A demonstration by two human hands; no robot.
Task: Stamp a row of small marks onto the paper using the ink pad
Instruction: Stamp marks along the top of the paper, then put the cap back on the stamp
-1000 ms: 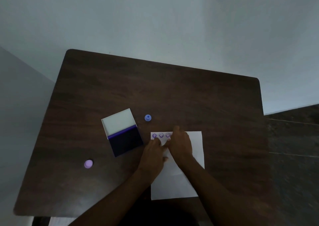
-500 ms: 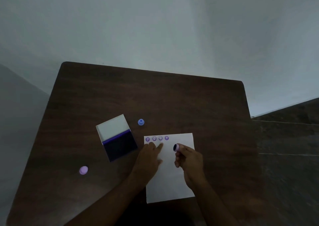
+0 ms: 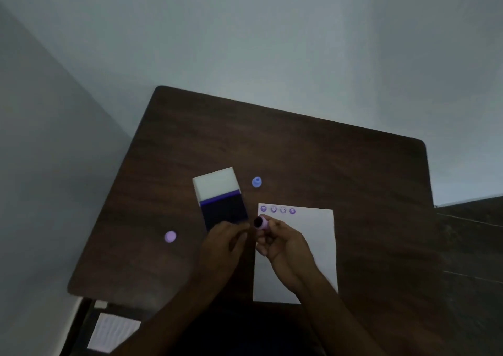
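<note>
A dark wooden table (image 3: 313, 151) stands against a pale grey wall (image 3: 272, 43) in a dim room. On it lies a white paper (image 3: 321, 247) with four purple marks (image 3: 278, 209) in a row along its far edge. Left of the paper is the open ink pad (image 3: 221, 202). The right hand (image 3: 285, 242) pinches a small purple stamp (image 3: 260, 222) between the fingers, its dark face turned toward the pad. The left hand (image 3: 221, 242) rests at the pad's near edge, fingers loosely curled, seemingly holding nothing. A blue stamp (image 3: 256, 182) and a lilac cap (image 3: 170, 236) lie apart.
</note>
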